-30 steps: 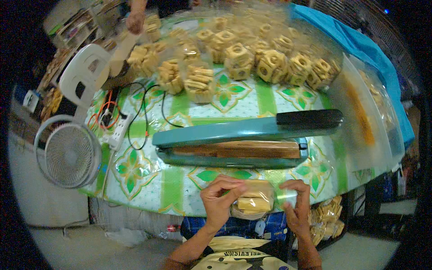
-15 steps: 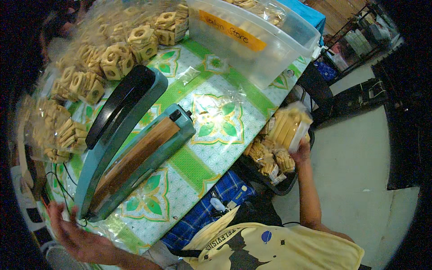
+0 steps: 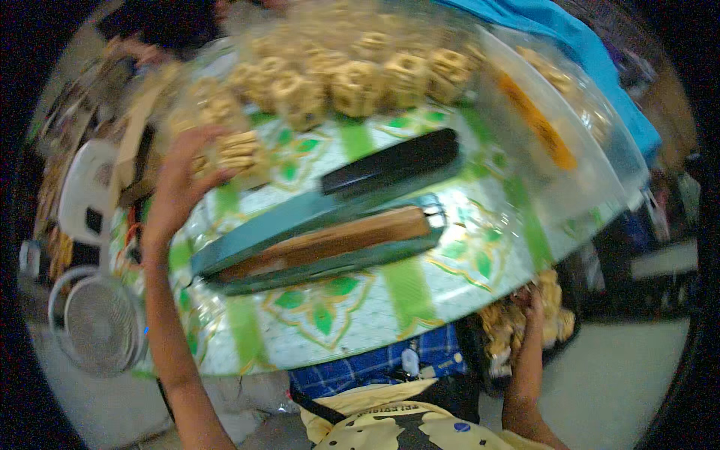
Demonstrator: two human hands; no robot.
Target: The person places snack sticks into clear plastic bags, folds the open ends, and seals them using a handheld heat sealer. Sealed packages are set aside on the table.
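Note:
My left hand [image 3: 180, 176] reaches over the table's left side, thumb and fingers apart, beside a clear bag of pale yellow pieces [image 3: 244, 150]. Blur hides whether it touches the bag. My right hand [image 3: 531, 298] is down at a black bin [image 3: 491, 381] beyond the table's right edge, among clear packets of pale yellow sticks [image 3: 555, 315]; its fingers are blurred and partly hidden. Between the hands lies a teal impulse bag sealer [image 3: 262, 236], its black-handled arm [image 3: 394, 161] raised above a brown strip [image 3: 352, 236].
Several clear bags of pale yellow pieces with holes [image 3: 356, 88] line the table's far side. A translucent plastic box [image 3: 555, 180] with an orange label stands at the right. A green-and-white patterned cloth [image 3: 322, 315] covers the table. A round fan [image 3: 101, 319] and a white chair [image 3: 86, 191] are at the left.
The view has swung left. My left hand has moved up from beside the sealer's hinge end to the bags. My right hand, earlier on a packet of sticks, is now lower in the bin.

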